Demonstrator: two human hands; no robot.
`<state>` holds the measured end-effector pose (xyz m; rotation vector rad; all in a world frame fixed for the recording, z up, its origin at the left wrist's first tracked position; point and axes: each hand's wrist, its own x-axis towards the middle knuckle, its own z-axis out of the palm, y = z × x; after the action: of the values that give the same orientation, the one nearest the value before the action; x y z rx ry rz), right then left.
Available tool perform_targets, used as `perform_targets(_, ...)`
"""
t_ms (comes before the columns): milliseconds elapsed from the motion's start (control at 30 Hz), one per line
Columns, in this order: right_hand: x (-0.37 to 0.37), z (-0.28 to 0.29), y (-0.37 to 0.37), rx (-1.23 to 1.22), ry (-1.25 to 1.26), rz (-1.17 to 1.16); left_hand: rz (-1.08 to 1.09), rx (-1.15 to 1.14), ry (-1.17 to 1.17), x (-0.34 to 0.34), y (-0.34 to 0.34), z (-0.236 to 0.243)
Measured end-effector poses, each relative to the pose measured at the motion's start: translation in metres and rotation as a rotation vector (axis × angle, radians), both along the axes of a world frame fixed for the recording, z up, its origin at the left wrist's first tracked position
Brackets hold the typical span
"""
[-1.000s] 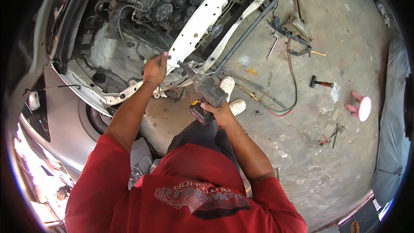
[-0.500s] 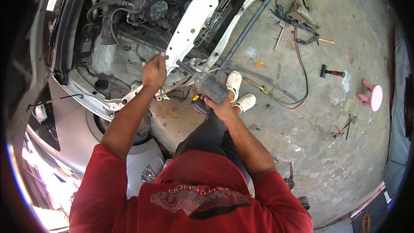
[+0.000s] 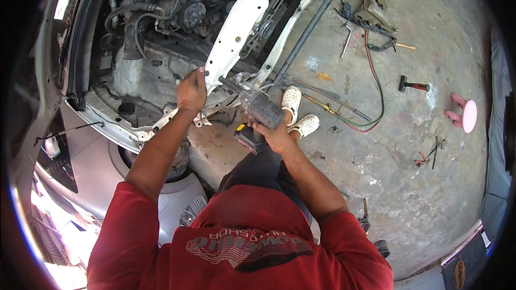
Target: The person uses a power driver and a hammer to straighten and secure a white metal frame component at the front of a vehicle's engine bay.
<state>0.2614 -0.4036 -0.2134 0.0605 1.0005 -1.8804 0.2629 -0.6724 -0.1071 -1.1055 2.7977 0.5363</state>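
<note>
In my right hand (image 3: 275,136) is a dark grey cordless impact wrench (image 3: 263,110), gripped by its handle, with a battery at the base. Its nose points up and left, against the lower end of a white metal crossmember (image 3: 236,35) at the car's front. My left hand (image 3: 192,92) is closed at that same end, on the side away from the wrench. One fingertip reaches close to a small dark bolt or socket end (image 3: 207,73). Whatever its curled fingers hold is hidden from me.
The engine (image 3: 193,13) lies exposed beyond the crossmember. On the concrete floor to the right are a hammer (image 3: 414,85), a pink stool (image 3: 469,116), pliers (image 3: 422,159), red and green hoses (image 3: 376,83) and a torch (image 3: 325,106). A silver fender (image 3: 88,150) stands at left.
The wrench's battery end has tipped slightly down and left in my right hand. My left hand stays at the crossmember's end. The whole view has shifted a little.
</note>
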Motion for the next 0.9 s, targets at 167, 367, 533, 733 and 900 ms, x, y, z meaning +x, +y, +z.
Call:
perform_targets(167, -0.013, 0.026, 0.003, 0.306, 0.413, 0.18, 0.004, -0.038, 0.032, -0.004, -0.002, -0.008)
perform_targets(367, -0.045, 0.03, 0.014, 0.163, 0.778, -0.057, -0.009, 0.048, 0.143, 0.003, -0.005, -0.017)
perform_targets(533, -0.073, 0.043, 0.061, 0.231, 0.879, 0.108, -0.046, 0.021, 0.179, 0.011, -0.009, -0.022)
perform_targets(733, -0.02, -0.041, 0.18, 0.68, 0.603, 0.237, -0.082, -0.002, 0.192, 0.003, -0.02, -0.024)
perform_targets(900, 0.051, -0.074, 0.3, 1.337, 0.387, 0.697, -0.016, 0.146, 0.026, 0.007, -0.034, -0.005)
